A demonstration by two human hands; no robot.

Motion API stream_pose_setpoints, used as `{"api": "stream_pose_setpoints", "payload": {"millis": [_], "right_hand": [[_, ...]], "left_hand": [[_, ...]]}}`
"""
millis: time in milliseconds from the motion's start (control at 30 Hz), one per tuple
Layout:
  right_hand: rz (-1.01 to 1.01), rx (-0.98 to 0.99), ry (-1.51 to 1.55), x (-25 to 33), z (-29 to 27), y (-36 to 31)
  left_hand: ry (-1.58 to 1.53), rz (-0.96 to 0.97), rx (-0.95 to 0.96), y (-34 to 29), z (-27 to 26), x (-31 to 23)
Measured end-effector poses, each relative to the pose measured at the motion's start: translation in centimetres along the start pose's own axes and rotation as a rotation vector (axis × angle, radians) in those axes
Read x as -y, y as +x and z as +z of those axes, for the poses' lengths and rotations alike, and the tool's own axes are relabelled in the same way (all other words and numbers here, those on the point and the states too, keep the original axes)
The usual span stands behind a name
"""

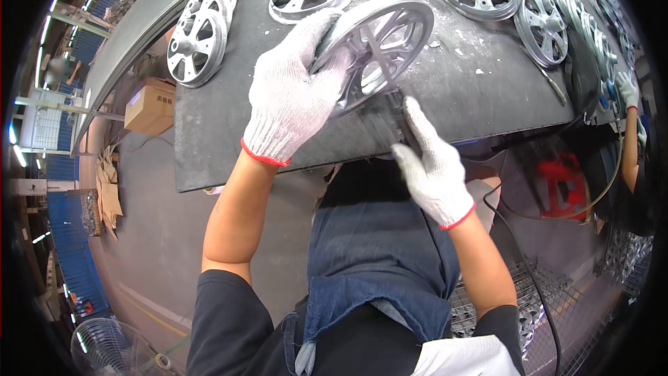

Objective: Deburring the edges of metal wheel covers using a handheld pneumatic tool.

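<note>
My left hand [296, 87] in a white knit glove with a red cuff grips a cast metal wheel rim [410, 24] by its near-left side. The spoked rim is held tilted above the dark tabletop. My right hand [435, 174], gloved alike, is closed on a slim dark-handled tool [409, 124] just below the rim. A straight narrow strip, perhaps its blade, crosses the rim's spokes; the exact kind of tool cannot be made out. Another wheel rim [280, 5] lies flat on the table just beyond my left hand.
A leaning row of wheel rims [197, 49] stands at the table's left, with more rims [539, 24] at the right. Metal flakes dot the dark table [480, 97]. A cardboard box [151, 106] is beyond the left edge. A co-worker's gloved hand [627, 89] is at far right.
</note>
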State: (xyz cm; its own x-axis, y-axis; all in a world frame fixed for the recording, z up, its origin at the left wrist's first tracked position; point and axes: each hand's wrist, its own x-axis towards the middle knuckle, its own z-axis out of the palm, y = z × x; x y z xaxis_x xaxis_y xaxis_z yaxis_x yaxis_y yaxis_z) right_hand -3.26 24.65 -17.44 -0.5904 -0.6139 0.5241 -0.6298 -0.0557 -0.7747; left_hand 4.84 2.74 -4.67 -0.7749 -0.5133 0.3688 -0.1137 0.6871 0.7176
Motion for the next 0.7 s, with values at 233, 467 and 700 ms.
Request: {"api": "stream_pose_setpoints", "payload": {"millis": [233,467,700], "right_hand": [[0.756,0.401,0.662,4.2,-5.8,1.1],[0.598,0.481,0.287,4.0,-7.6,-3.2],[0.569,0.370,0.201,4.2,-6.0,-4.2]], "left_hand": [[-0.234,-0.212,0.049,-3.0,-2.9,1.5],[-0.117,-0.094,0.478,3.3,-6.7,-1.8],[0.242,0.374,0.377,7.8,-2.5,0.5]]}}
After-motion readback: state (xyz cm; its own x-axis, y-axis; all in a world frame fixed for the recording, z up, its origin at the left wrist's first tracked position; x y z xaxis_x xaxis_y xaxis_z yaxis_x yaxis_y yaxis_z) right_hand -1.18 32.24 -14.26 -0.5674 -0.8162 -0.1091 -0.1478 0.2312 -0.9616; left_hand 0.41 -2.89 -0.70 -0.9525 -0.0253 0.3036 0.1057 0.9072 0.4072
